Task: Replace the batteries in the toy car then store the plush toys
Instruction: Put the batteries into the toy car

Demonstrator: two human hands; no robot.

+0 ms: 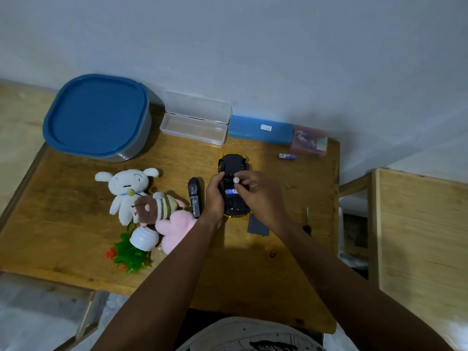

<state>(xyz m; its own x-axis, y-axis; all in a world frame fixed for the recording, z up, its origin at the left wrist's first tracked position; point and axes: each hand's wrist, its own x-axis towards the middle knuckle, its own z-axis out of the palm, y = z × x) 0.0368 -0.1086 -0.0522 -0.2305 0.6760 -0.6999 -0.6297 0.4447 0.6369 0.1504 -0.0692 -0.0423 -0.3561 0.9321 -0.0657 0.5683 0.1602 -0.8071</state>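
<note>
Evidently the battery step was under way: the yellow toy car with the black underside [231, 164] lay belly-up near the middle of the wooden table [76, 224], nose toward twelve o'clock. The left hand [215, 196] gripped its nine o'clock flank, fingers curled round the body to steady it. The right hand [255, 192], coming in from three o'clock, pinched a small cylindrical battery with a white end [236, 180] between thumb and fingertips over the open compartment; whether it touched the car could not be told. One blue-wrapped battery [231, 191] already sat crosswise in the bay, just toward six o'clock of the pinched one. Another loose blue battery [287, 156] lay at about one o'clock from the car, well apart. A flat dark grey cover panel [258, 225] rested at five o'clock, beside the car's tail. The white plush dog [126, 191], the brown-and-yellow striped plush bee [154, 205] and the pink plush toy [177, 229] lay heaped at nine o'clock, unstored, and the large grey tub with the blue lid [96, 115] at eleven o'clock was closed. Next, by my judgement, the battery needed tilting flat and pressing against its spring, polarity matched, before the cover went back on.
</note>
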